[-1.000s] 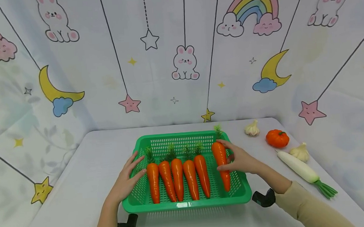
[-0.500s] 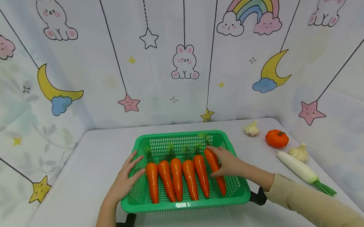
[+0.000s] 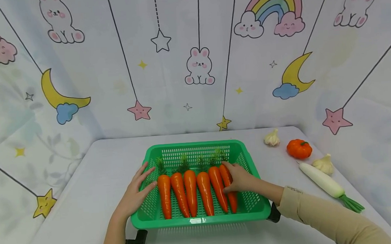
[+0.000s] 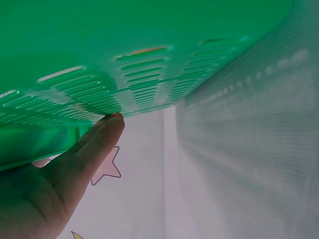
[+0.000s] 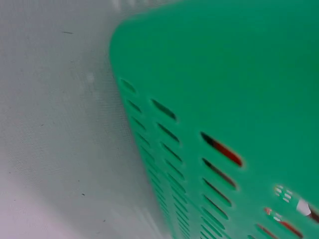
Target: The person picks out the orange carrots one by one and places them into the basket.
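Several orange carrots [image 3: 191,193] with leafy green tops lie side by side in a green plastic basket [image 3: 200,220]. My right hand [image 3: 241,178] reaches over the basket's right side and holds the rightmost carrot [image 3: 226,175], thumb and fingers at its edges. That carrot lies against its neighbour to the left. At the opposite side my left hand [image 3: 133,196] rests on the rim with fingers spread. In the left wrist view, a finger [image 4: 102,144] extends along the slotted outer wall [image 4: 144,74]. The right wrist view shows the basket's slotted wall [image 5: 164,99], which hides my right hand.
On the white table [image 3: 77,202], to the right of the basket, lie two garlic bulbs [image 3: 272,138], an orange pumpkin [image 3: 299,149] and a white radish [image 3: 321,179] with green stalks. A patterned cloth [image 3: 167,94] hangs behind the table.
My right hand has carried its carrot left and down, from a gap at the basket's right to beside the other carrots. My left hand has stayed on the rim.
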{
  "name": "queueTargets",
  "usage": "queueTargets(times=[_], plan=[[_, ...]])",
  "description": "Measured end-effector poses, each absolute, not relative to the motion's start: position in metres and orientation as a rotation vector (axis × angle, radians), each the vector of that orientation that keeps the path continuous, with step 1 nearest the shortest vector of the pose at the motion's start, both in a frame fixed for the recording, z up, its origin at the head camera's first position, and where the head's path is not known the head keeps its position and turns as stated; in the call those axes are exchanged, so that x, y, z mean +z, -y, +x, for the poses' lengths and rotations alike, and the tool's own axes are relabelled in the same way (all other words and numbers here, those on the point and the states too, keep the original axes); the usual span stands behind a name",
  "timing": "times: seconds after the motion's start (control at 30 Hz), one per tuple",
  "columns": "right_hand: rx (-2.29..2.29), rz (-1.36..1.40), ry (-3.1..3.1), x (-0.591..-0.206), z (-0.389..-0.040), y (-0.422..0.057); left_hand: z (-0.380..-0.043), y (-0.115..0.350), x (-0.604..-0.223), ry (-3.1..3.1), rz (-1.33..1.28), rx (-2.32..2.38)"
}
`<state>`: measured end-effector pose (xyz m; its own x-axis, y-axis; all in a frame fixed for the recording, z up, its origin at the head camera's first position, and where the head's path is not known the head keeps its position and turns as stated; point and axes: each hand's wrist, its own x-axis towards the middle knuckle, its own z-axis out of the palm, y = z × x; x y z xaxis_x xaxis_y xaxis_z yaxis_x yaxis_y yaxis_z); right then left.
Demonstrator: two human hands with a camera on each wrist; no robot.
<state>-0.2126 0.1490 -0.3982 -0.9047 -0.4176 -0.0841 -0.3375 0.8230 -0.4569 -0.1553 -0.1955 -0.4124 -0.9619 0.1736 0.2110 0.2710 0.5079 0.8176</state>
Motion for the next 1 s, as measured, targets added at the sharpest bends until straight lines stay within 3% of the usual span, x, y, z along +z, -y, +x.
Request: queueTargets(times=[0.73, 1.0], plan=[[-0.698, -0.567, -2.763, -0.391, -0.204, -0.153, -0.161, 0.195, -0.411, 2.646, -0.402, -1.453], [-0.932, -0.735, -2.752, -0.386, -0.194, -0.159, -0.159, 0.197, -0.415, 2.656, -0.389, -1.427]])
